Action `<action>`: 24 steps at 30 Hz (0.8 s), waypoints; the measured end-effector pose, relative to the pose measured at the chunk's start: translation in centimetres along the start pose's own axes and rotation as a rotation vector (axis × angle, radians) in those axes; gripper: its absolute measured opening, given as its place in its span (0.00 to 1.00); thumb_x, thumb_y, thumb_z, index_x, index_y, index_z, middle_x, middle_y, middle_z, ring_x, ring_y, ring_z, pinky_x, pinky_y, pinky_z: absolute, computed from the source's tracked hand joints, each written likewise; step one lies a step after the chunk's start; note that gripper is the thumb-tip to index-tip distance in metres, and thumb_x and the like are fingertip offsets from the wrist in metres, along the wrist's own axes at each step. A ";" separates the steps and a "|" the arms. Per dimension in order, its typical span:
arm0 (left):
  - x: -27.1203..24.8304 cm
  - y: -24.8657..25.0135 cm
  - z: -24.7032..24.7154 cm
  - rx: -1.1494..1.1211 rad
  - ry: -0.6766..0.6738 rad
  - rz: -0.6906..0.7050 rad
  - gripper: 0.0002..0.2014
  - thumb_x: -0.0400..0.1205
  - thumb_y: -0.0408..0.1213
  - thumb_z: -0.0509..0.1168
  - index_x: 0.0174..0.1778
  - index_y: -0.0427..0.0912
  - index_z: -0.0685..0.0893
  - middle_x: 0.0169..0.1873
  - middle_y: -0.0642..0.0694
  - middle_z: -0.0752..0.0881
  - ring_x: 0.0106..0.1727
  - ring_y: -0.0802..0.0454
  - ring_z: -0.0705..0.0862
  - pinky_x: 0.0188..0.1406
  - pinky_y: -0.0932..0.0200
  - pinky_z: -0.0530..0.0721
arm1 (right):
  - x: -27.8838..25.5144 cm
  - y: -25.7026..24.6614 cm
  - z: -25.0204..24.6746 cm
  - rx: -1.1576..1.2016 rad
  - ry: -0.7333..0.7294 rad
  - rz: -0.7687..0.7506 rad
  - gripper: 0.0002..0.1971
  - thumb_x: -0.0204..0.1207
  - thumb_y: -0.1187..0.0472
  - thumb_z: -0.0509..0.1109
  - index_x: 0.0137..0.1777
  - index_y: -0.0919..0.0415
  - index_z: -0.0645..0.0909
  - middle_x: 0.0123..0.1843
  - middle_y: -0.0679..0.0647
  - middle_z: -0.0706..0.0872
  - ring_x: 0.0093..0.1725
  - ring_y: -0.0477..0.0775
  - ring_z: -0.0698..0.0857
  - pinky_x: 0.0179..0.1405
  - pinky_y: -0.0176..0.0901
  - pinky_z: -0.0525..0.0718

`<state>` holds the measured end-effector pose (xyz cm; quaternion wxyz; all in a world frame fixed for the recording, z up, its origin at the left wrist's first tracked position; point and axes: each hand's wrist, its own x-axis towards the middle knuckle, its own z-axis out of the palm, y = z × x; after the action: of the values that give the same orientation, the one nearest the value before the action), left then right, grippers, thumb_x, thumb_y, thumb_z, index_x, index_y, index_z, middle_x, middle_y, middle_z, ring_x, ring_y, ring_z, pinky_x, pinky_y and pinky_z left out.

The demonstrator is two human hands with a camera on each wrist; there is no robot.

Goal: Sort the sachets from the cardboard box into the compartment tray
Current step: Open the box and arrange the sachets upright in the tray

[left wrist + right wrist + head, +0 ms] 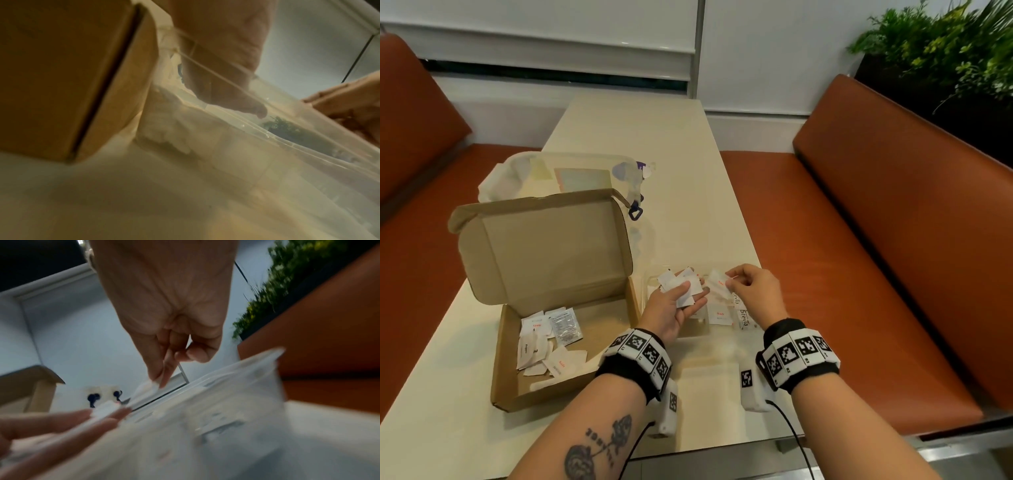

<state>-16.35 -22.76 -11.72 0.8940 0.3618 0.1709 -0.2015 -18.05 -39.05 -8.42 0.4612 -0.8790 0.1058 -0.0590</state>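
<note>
Left of the compartment tray (649, 286), just beside its left wall: open cardboard box (558, 308), lid up, with a loose heap of sachets (548, 339) on its floor, not yet sorted. Over the tray's left part: left hand (674, 308), palm up, fingers nearly straight under a small fan of sachets (681, 287), thumb laid across the top to pin them. Over the tray's middle, just right of that fan and clear of it by a narrow gap: single sachet (717, 284), pinched at its right edge between thumb and forefinger of the right hand (753, 291), other fingers curled in; hangs down and leftward from the fingertips, long axis slanted toward the tray floor, as in the right wrist view (148, 386). Below it, on the tray's floor: a red-lettered sachet (719, 315) and, further right, Stevia sachets (743, 317) lying lengthwise away from the body. Judged from this, mid-sort: right hand nearer the tray's right compartments, so probably a short drop straight down from the pinch into the cell that matches. Dividers between cells too faint to place, so cannot tell which cell lies directly under the hanging sachet
</note>
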 end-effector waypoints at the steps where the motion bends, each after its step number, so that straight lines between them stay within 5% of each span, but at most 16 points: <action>1: 0.0 0.0 0.0 0.000 0.002 0.007 0.07 0.83 0.24 0.60 0.55 0.32 0.79 0.48 0.32 0.88 0.48 0.37 0.89 0.41 0.50 0.91 | 0.0 0.2 -0.4 -0.081 -0.018 -0.004 0.03 0.74 0.64 0.73 0.44 0.55 0.86 0.36 0.47 0.85 0.37 0.43 0.81 0.35 0.27 0.74; 6: 0.0 0.0 -0.1 -0.002 0.012 0.045 0.06 0.84 0.24 0.59 0.53 0.32 0.80 0.46 0.34 0.89 0.47 0.38 0.89 0.37 0.53 0.91 | -0.5 1.1 -0.6 -0.393 -0.183 -0.015 0.02 0.75 0.61 0.72 0.42 0.55 0.86 0.42 0.48 0.88 0.42 0.45 0.84 0.42 0.31 0.79; 9: 0.0 0.0 0.0 -0.014 0.018 0.053 0.08 0.84 0.24 0.59 0.56 0.31 0.79 0.48 0.33 0.88 0.48 0.38 0.89 0.38 0.53 0.91 | -0.7 1.3 -0.1 -0.413 -0.220 -0.023 0.06 0.75 0.63 0.70 0.38 0.53 0.85 0.40 0.50 0.90 0.34 0.41 0.81 0.26 0.21 0.71; 14: 0.0 0.1 -0.1 -0.019 0.021 0.052 0.07 0.84 0.24 0.59 0.54 0.34 0.80 0.47 0.33 0.88 0.47 0.39 0.89 0.40 0.53 0.91 | -0.7 1.5 0.8 -0.429 -0.198 -0.040 0.05 0.75 0.62 0.71 0.41 0.56 0.88 0.41 0.51 0.89 0.38 0.44 0.80 0.28 0.22 0.67; 20: 0.0 0.1 -0.1 -0.016 0.015 0.059 0.08 0.84 0.25 0.59 0.57 0.34 0.80 0.50 0.32 0.87 0.50 0.38 0.88 0.41 0.53 0.91 | -1.1 2.0 1.7 -0.477 -0.180 -0.093 0.01 0.73 0.62 0.73 0.41 0.58 0.84 0.44 0.51 0.82 0.47 0.50 0.77 0.41 0.37 0.70; 24: 0.0 0.2 -0.1 -0.017 0.017 0.055 0.08 0.84 0.24 0.59 0.54 0.35 0.80 0.49 0.32 0.87 0.49 0.38 0.88 0.40 0.53 0.91 | -1.0 1.9 2.0 -0.467 -0.196 -0.094 0.10 0.69 0.64 0.75 0.39 0.56 0.75 0.41 0.50 0.77 0.39 0.50 0.75 0.33 0.38 0.68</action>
<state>-16.28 -22.56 -11.64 0.9007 0.3605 0.1704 -0.1724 -18.92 -38.30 -11.13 0.2505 -0.9671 0.0305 0.0310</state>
